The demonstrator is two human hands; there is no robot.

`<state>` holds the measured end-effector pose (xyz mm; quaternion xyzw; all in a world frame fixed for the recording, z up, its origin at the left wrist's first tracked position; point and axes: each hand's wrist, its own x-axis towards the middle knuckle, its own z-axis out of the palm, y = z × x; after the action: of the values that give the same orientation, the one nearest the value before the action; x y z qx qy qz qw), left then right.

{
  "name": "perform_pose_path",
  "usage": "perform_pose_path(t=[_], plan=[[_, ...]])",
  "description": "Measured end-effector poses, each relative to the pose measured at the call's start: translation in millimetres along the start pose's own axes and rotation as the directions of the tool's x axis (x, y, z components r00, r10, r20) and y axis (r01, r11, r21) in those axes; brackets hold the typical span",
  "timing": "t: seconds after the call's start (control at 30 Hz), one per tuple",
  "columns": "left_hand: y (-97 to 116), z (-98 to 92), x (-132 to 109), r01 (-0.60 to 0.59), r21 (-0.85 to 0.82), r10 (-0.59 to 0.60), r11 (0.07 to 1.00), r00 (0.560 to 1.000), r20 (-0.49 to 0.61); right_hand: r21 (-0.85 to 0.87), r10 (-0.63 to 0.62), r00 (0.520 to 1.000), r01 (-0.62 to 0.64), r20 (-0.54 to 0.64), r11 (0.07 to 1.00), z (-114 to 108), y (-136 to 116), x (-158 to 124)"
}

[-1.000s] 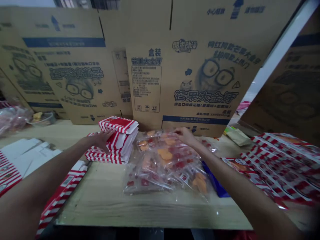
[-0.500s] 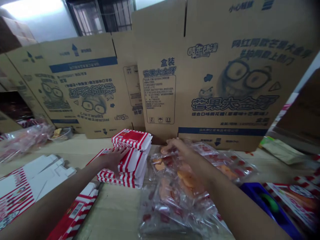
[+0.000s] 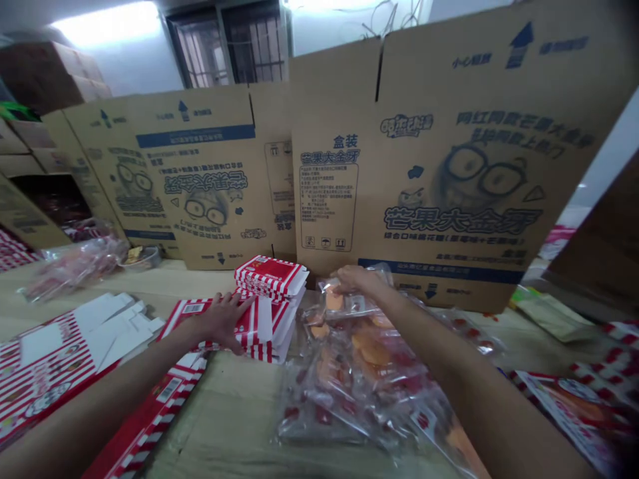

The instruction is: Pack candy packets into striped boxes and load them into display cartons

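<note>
Over one tabletop (image 3: 229,412), left hand (image 3: 222,322) spreads its grip on one box stack (image 3: 260,319); right hand (image 3: 358,280) pinches one packet (image 3: 335,301).

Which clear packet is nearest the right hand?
The rear packet whose orange piece shows directly below the right hand; the other packets lie farther off, in front of it or to the sides.

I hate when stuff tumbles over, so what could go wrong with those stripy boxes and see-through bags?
The striped boxes are stacked unevenly, so the left hand resting on them might nudge one loose. The clear bags overlap in a heap, so pulling away the bag in the right hand could drag others along.
</note>
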<state>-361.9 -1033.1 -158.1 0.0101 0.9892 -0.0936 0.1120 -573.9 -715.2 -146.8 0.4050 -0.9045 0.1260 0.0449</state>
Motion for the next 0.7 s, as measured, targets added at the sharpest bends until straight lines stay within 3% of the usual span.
perform_pose_path(t=[0.13, 0.27, 0.37, 0.5, 0.57, 0.7], plan=[[24.8, -8.5, -53.9, 0.073, -0.032, -0.076, 0.997, 0.991, -0.106, -0.101, 0.026, 0.998, -0.02, 0.061, 0.995, -51.4, -6.5, -36.3], [85.4, 0.4, -113.0, 0.066, -0.13, -0.092, 0.989, 0.974, -0.208, 0.068, -0.052, 0.998, 0.054, -0.033, 0.996, -73.9, -34.5, -107.9], [138.5, 22.0, -146.3, 0.042, -0.199, -0.098, 0.979, 0.955, -0.278, 0.196, -0.101, 0.993, 0.112, -0.066, 0.974, -67.0, -65.6, -174.0], [195.9, 47.1, -171.7, 0.007, -0.305, -0.114, 0.952, 0.936, -0.333, 0.202, -0.039, 0.999, 0.043, -0.025, 0.979, -49.2, -96.2, -245.5], [218.2, 51.6, -177.4, -0.006, -0.335, -0.123, 0.942, 0.923, -0.364, 0.194, -0.039, 0.998, 0.03, 0.044, 0.981, -42.7, -101.0, -269.7], [253.6, 55.1, -181.8, -0.026, -0.335, -0.101, 0.942, 0.929, -0.356, 0.279, -0.206, 0.95, 0.138, 0.233, 0.95, -32.7, -99.2, -300.6]])
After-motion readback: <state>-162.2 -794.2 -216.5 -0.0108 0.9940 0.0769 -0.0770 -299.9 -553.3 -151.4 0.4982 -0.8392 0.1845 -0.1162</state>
